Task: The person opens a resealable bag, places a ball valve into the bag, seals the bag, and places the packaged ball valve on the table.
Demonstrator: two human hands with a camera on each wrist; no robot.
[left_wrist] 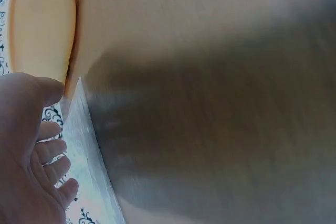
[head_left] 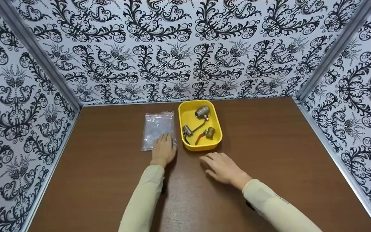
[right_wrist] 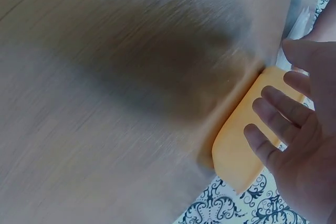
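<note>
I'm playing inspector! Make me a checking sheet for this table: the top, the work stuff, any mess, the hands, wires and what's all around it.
Surface: brown wood-grained tabletop, flat.
Work things: yellow rectangular tray with grey and brass-coloured metal fittings inside; clear flat plastic bag material left of it, one bag or several, can't tell.
Clutter: nothing seen.
Hands: left hand over the bag's near right part, fingers extended; right hand near the tray's near end, holding nothing.
Cables: nothing seen.
Surroundings: white walls with black swirls.
</note>
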